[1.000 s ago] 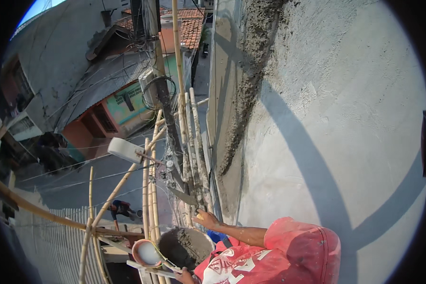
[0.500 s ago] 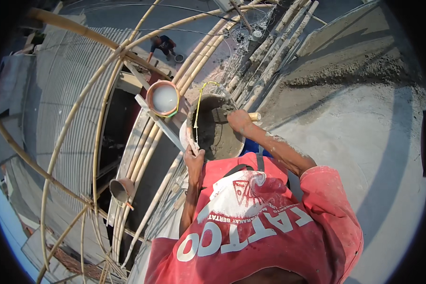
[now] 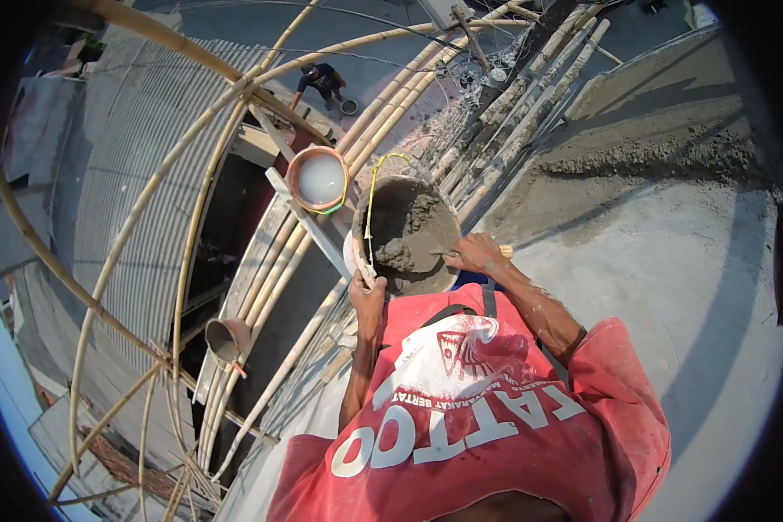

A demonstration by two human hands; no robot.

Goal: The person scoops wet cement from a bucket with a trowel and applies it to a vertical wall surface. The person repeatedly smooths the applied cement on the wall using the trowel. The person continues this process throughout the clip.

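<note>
A bucket (image 3: 454, 207) of wet grey mortar (image 3: 418, 228) is tilted in front of me, a yellow cord handle (image 3: 371, 187) looped over its mouth. My left hand (image 3: 368, 296) is closed on the pale, crusted near-left rim. At the right side of the mouth, my right hand (image 3: 477, 253) is wrapped around a trowel, whose light wooden handle end (image 3: 506, 250) sticks out behind the fist. Its blade is sunk in the mortar and mostly hidden. Lumps of mortar stand up in the bucket's middle.
An orange-rimmed bucket of whitish liquid (image 3: 322, 178) stands just left. Another bucket (image 3: 226, 339) sits lower left on bamboo poles (image 3: 270, 278). Bamboo scaffolding curves along the left, above a corrugated roof (image 3: 135, 191). A person (image 3: 324, 80) works far below. Grey plastered surface (image 3: 635, 235) lies right.
My right hand has moved down and toward me with the trowel. The blade, visible before, is now in the mortar, which is heaped into lumps. My left hand keeps its hold.
</note>
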